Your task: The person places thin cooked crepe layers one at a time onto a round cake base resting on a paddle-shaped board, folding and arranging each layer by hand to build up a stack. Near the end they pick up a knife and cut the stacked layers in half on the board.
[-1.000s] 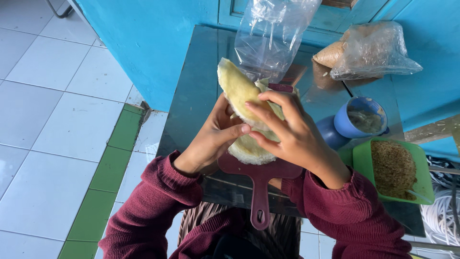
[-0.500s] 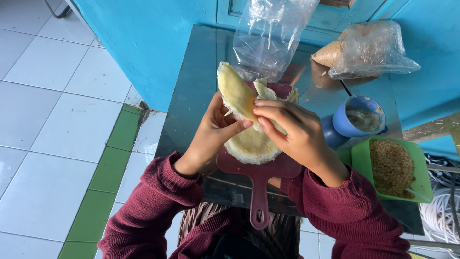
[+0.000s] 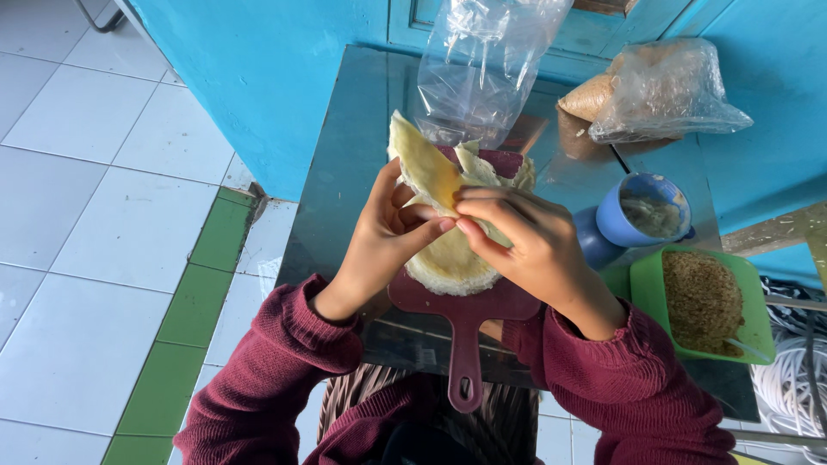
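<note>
Thin crepe (image 3: 431,172): a pale yellow sheet is being lifted and folded above the stack, its upper edge being raised toward the clear bag.
Crepe stack (image 3: 448,263): round pale sheets are being carried on the paddle board, partly hidden by both hands.
Left hand (image 3: 388,237): the fingers are being closed narrowly on the lifted crepe's lower edge, thumb and forefinger being pressed together.
Right hand (image 3: 525,245): the fingers are being pinched on the same crepe just beside the left fingertips, nearly touching them.
Paddle board (image 3: 465,331): a maroon round board is being rested on the tabletop, its handle being pointed toward the person.
Tabletop (image 3: 345,172): a shiny metal surface is being used to carry everything.
Clear plastic bag (image 3: 482,69): it is being stood upright behind the crepes.
Blue cup (image 3: 650,211): it is being kept right of the board.
Green tray (image 3: 698,301): brown crumbs are being held in it, near the cup.
Filled bag (image 3: 655,90): it is being laid at the far right.
</note>
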`<state>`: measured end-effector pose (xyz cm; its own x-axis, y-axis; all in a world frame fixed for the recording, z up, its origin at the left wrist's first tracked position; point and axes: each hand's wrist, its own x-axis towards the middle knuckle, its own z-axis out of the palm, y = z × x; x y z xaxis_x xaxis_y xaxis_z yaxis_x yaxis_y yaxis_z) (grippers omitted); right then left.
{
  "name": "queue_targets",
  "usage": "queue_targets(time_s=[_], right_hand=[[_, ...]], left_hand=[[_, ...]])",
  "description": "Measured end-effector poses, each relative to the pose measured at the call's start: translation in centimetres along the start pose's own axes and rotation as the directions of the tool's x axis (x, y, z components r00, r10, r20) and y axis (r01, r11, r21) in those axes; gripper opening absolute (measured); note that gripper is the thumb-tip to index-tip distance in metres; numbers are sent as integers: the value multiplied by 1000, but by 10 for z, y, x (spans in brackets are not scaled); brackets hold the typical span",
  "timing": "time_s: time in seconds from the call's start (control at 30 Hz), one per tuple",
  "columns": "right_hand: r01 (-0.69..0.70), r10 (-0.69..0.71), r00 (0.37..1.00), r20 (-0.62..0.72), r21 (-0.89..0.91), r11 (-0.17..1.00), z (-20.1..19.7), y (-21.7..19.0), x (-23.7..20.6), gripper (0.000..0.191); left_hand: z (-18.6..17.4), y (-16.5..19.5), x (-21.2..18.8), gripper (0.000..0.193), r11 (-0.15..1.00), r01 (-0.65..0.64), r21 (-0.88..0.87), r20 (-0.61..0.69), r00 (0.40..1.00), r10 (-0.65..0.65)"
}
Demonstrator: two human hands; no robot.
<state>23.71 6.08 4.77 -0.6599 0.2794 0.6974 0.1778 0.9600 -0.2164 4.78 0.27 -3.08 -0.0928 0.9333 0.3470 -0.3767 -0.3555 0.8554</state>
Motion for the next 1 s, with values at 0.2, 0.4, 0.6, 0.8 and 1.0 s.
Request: queue_targets(time_s=[0.2, 0.4, 0.6, 0.8, 1.0], right_hand=[[-10, 10, 1000, 19, -15, 1000, 3, 0, -2, 21], [-95, 92, 995, 32, 90, 991, 3, 1, -2, 21], [-132, 132, 991, 3, 73, 989, 8, -3, -3, 20], [-216, 200, 976, 88, 270, 938, 5, -2, -2, 21], [-300, 284, 954, 99, 242, 923, 8, 3, -6, 12]], left_hand=[[1, -4, -2, 87, 999, -20, 42, -24, 1000, 21], [-1, -5, -3, 85, 998, -39, 57, 34, 999, 37], [2, -9, -4, 81, 1000, 29, 11, 23, 999, -30], [-1, -13, -2, 79, 1000, -7, 20, 27, 1000, 7], [1, -13, -4, 78, 988, 135, -73, -33, 990, -137]])
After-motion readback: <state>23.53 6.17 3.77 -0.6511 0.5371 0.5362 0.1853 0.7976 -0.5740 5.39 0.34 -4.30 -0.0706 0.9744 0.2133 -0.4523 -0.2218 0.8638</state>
